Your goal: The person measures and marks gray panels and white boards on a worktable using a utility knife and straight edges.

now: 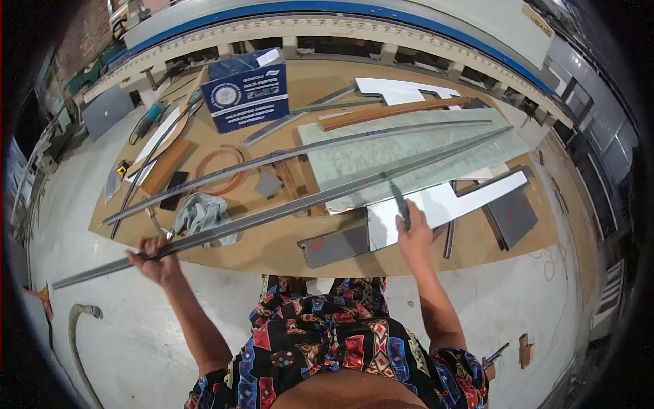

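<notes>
A long grey strip (286, 203) runs slantwise over the table, from the lower left to the upper right. My left hand (160, 262) is closed round it near its left end, which sticks out past the table edge. My right hand (413, 235) grips a slim hand tool with a dark green body (397, 195). The tool's tip is at the middle of the strip; whether it touches cannot be made out. Behind lies a second long grey strip (272, 160). A pale green sheet (368, 153) and a white cut panel (436, 208) lie beneath and beside the tool.
A blue box (248, 95) stands at the back of the table (272, 255). Around it lie a grey cloth (201, 217), a coiled brown band (221, 170), a phone-like black slab (175, 191), a power tool (146, 123) and dark panels (334, 247). A large machine (327, 27) borders the far side.
</notes>
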Demonstrator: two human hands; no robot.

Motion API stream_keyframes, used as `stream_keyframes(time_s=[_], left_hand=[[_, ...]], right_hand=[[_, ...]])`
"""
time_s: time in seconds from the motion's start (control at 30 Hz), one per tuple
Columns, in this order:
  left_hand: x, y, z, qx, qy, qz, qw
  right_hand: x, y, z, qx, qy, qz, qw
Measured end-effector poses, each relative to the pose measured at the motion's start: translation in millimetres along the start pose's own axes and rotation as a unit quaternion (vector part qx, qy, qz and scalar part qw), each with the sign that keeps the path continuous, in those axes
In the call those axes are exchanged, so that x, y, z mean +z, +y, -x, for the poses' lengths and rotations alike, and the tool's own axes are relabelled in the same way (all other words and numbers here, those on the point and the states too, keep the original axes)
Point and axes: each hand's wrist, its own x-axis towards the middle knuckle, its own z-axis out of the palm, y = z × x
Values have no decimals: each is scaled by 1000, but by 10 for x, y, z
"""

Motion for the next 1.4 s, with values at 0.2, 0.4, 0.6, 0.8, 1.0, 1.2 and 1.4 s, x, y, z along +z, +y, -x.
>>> stream_keyframes(time_s=[0.2,0.4,0.6,0.8,1.0,1.2,1.4], left_hand=[[407,-854,221,-6,156,-125,980],[524,-1368,472,-122,121,-174,970],[641,-1606,651,-179,85,-190,962],[545,-1549,644,-229,-33,-197,953],[299,-1300,525,-292,-187,-295,890],[135,-1332,417,-333,-200,-346,854],[66,-1405,372,-308,-242,-393,832]], right_hand=[[146,-678,227,-69,-55,-42,995],[303,-1061,385,-142,-82,-63,984],[356,-1483,538,-225,-165,-158,947],[304,-1551,501,72,-355,-441,821],[214,-937,247,172,-217,-466,840],[239,-855,173,68,-162,-295,939],[377,-1454,367,-130,-235,-198,943]])
